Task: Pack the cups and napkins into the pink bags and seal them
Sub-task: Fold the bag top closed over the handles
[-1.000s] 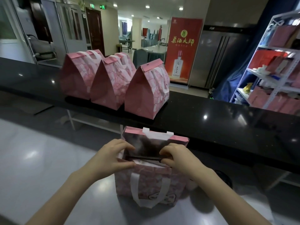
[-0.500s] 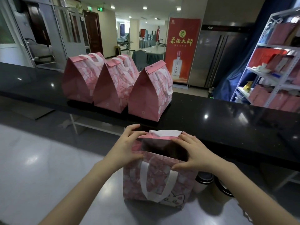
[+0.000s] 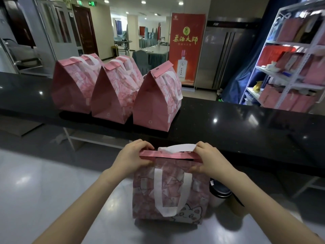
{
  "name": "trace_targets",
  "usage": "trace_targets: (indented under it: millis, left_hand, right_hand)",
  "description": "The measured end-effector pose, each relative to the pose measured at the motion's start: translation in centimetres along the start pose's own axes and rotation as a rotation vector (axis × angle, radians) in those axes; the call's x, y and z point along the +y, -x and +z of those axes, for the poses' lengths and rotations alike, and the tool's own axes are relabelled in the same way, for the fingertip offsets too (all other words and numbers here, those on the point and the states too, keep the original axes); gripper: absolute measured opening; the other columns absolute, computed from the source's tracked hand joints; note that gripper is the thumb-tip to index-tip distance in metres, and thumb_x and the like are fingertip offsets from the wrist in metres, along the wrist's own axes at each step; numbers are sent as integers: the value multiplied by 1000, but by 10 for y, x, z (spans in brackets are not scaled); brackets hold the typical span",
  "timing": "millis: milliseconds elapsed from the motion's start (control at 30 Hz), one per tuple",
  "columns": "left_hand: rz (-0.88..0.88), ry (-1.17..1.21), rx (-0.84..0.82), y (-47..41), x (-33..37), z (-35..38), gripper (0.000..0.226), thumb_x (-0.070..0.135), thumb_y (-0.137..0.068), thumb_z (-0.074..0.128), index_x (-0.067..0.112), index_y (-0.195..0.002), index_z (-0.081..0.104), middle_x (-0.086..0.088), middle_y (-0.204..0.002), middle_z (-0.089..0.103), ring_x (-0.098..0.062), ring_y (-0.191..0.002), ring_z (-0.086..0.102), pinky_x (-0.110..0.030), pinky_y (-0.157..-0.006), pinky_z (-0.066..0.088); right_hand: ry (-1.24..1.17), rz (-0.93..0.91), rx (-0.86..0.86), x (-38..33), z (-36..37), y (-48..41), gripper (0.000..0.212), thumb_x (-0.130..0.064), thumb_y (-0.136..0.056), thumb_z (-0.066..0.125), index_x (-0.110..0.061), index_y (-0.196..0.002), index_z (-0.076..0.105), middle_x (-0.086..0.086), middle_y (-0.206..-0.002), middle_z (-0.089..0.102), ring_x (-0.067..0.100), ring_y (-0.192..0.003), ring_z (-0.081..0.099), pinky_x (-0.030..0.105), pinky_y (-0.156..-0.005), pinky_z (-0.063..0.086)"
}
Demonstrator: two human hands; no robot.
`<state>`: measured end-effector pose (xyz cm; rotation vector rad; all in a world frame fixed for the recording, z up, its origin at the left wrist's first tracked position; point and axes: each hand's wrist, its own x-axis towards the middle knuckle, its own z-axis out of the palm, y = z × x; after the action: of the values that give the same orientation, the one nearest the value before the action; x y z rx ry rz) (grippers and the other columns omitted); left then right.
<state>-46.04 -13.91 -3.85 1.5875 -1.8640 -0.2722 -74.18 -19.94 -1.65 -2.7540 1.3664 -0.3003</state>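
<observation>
Both hands pinch the folded top of the pink bag (image 3: 171, 192). L hand (image 3: 131, 156) grips the left end of the pink flap (image 3: 168, 154), thumb in front, fingers curled over the back. R hand (image 3: 209, 160) grips the right end the same way, w/ one finger touching the white handle loop (image 3: 176, 148) that sticks up behind the flap. Flap looks folded over and flat. Bag stands upright on the shiny gray table (image 3: 52, 191), right in front of the person. A second white handle (image 3: 170, 194) hangs down its front, w/ a cartoon cat face near the bottom.

Just beside the bag on the right stands a cup w/ a dark lid (image 3: 219, 191), partly hidden by the R arm.

Behind, on the black counter (image 3: 246, 124), 3 closed pink bags (image 3: 116, 92) sit in a row, touching each other. Farther back are a red banner (image 3: 186, 48) and a white shelf (image 3: 288, 67) w/ more pink and red bags.
</observation>
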Motion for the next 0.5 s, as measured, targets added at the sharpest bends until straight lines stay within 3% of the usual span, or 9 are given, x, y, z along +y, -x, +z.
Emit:
trace_targets:
  millis: [100,200,400,500]
  left_hand:
    - [25,22,30,6,-4,4,29,28,-68,83,30,-91,66,17,-87,59,-3,-84,57,-38,-73,52]
    - [31,77,37,11,-4,3,25,23,-71,82,28,-91,68,18,-86,62,-3,-84,59,-31,-75,52]
    - [-87,141,-116,24,-2,-14,38,24,-68,85,45,-92,64,23,-92,66,9,-92,58,-8,-72,49]
    - [-128,210,-191,29,2,-27,41,18,-69,85,43,-97,68,25,-96,66,8,-98,58,-7,-74,49]
  right_hand:
    - [-68,44,-13,7,4,8,44,-31,-82,67,-29,-124,55,-10,-113,53,11,-100,44,29,-83,41]
    - [-147,93,-12,9,5,16,36,-21,-83,66,-31,-116,56,-15,-99,54,12,-97,50,32,-80,47]
    - [-139,90,61,3,13,28,26,-19,-87,65,-29,-110,59,-15,-97,59,7,-91,49,33,-74,50]
    - [-167,83,86,0,14,32,23,-17,-86,66,-27,-106,57,-13,-93,57,10,-88,50,33,-71,49]
